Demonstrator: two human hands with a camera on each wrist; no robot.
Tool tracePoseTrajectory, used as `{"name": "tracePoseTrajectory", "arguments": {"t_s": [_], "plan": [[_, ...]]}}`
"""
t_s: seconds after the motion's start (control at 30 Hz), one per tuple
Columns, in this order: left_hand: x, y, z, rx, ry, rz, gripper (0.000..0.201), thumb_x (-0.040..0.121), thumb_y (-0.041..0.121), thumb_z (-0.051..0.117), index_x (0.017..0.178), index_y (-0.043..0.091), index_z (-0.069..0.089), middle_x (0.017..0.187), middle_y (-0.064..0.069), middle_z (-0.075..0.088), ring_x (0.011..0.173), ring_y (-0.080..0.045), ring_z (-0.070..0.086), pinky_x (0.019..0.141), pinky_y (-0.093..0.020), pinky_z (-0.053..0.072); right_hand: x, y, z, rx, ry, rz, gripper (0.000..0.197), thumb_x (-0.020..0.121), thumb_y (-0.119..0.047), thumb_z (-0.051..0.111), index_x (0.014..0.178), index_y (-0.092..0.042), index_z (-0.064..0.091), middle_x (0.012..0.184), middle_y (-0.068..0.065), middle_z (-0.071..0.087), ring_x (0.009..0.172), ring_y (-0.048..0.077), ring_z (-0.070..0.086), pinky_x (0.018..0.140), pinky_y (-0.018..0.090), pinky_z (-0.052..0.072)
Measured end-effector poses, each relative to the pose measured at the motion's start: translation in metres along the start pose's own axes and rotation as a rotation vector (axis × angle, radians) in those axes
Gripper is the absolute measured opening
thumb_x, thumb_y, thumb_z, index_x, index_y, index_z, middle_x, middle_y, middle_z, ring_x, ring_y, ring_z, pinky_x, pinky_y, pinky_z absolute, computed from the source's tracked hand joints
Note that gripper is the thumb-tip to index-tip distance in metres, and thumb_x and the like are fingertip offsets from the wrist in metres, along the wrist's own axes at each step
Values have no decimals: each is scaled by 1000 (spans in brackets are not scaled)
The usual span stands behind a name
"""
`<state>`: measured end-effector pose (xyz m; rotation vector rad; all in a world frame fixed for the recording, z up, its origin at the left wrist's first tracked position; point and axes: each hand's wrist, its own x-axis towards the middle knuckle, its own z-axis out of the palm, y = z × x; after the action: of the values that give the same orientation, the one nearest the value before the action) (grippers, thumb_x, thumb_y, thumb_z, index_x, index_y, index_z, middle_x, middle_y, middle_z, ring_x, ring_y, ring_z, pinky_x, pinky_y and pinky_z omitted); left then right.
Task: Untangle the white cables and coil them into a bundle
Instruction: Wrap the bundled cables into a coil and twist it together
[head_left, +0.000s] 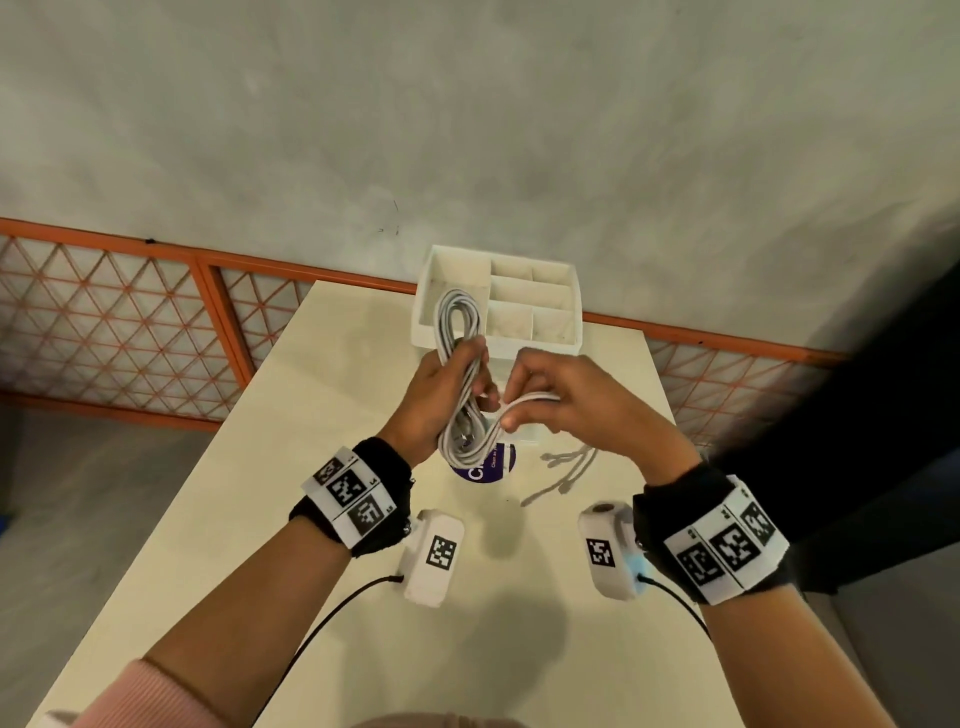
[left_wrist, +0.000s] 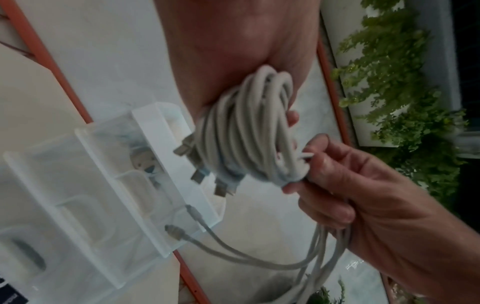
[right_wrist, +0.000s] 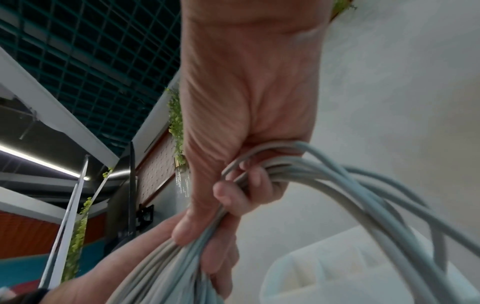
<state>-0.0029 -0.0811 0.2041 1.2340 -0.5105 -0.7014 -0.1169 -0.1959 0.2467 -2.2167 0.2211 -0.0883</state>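
From the head view, my left hand (head_left: 441, 395) was curled round the middle of the coiled white cables (head_left: 460, 374), holding the long loop upright above the desk (head_left: 249, 519). My right hand (head_left: 561, 400) sat just at 3 o'clock of it, thumb and fingertips pinching a band of cable strands that ran across from the bundle's lower half. Beyond the hands, at 12 o'clock, stood a white divided organiser (head_left: 519, 291) at the desk's far edge. Under the bundle lay a round purple sticker (head_left: 485, 465), and at 4 o'clock of it some loose cable ends (head_left: 569, 465) trailed on the desk.

From the left wrist view, the coil (left_wrist: 249, 131) lay against my left palm (left_wrist: 233, 41), with only a fingertip showing past its far side. My right hand's fingers (left_wrist: 327, 181) were closed on the coil's lower end. This view alone showed the plugs: three flat metal connectors (left_wrist: 205, 170) stuck out of the bundle at 9 o'clock, and two slimmer ones (left_wrist: 182, 224) hung on loose leads before the organiser (left_wrist: 85, 185).

From the right wrist view, my right hand (right_wrist: 241, 164) was folded tight round several strands (right_wrist: 337, 185), which fanned out towards 4 o'clock. My left hand's grip was blurred here.
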Motion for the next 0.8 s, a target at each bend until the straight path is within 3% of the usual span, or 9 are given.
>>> {"name": "tracePoseTrajectory", "arguments": {"t_s": [0.07,0.13,0.27,0.33,0.4,0.47,0.57,0.7,0.8], "plan": [[-1,1,2,-1,-18,-8,35,97,29,45,67,13,54,62,-4,61,63,-19,63,63,-30,53,0,-7,-2,-29,27,-1,28,76,-13,76,85,-15,49,67,-12,70,57,-3,58,53,11,42],[-3,3,3,-11,-58,-24,32,97,27,44,71,13,56,76,-9,69,73,-21,68,63,-30,54,0,-14,-3,-96,47,-18,40,73,-15,79,88,-15,42,70,-5,69,55,-1,57,53,14,44],[-7,3,2,76,-112,0,32,98,25,42,77,7,58,76,-13,68,59,-25,66,66,-38,55,4,-21,2,-227,124,-95,55,64,-17,85,87,-15,35,76,14,65,64,19,61,59,29,46],[-10,4,3,103,-144,10,33,99,23,41,83,3,61,69,-7,69,57,-24,66,66,-39,57,6,-20,4,-247,131,-123,57,63,-14,86,87,-14,35,75,13,61,65,23,61,51,22,44],[-12,5,3,123,-167,-1,36,99,19,39,76,8,65,60,-5,68,54,-20,66,59,-31,57,7,-18,7,-243,110,-140,55,64,-12,85,88,-11,35,72,8,59,61,20,62,49,14,41],[-15,5,2,192,-203,-16,43,99,20,38,67,13,67,56,-6,68,53,-19,67,56,-24,54,7,-17,9,-253,98,-169,54,64,-11,84,87,-10,35,72,4,56,61,19,60,49,18,43],[-16,0,0,320,-243,-23,52,99,26,36,60,7,64,53,-8,65,51,-20,63,59,-23,52,7,-16,13,-292,119,-235,57,62,-12,85,83,-15,32,77,2,47,63,21,52,52,27,43],[-18,-8,-2,343,-261,-54,54,99,30,38,53,8,53,45,-4,56,41,-18,52,52,-24,47,5,-11,15,-332,159,-279,63,58,-24,88,81,-17,30,76,-9,37,63,5,38,54,12,35],[-18,-12,-3,358,-276,-56,54,100,32,38,52,9,52,43,-3,54,41,-19,50,55,-28,47,6,-6,13,-348,176,-272,64,56,-32,89,81,-15,32,75,-12,33,64,4,34,57,13,34]]}}
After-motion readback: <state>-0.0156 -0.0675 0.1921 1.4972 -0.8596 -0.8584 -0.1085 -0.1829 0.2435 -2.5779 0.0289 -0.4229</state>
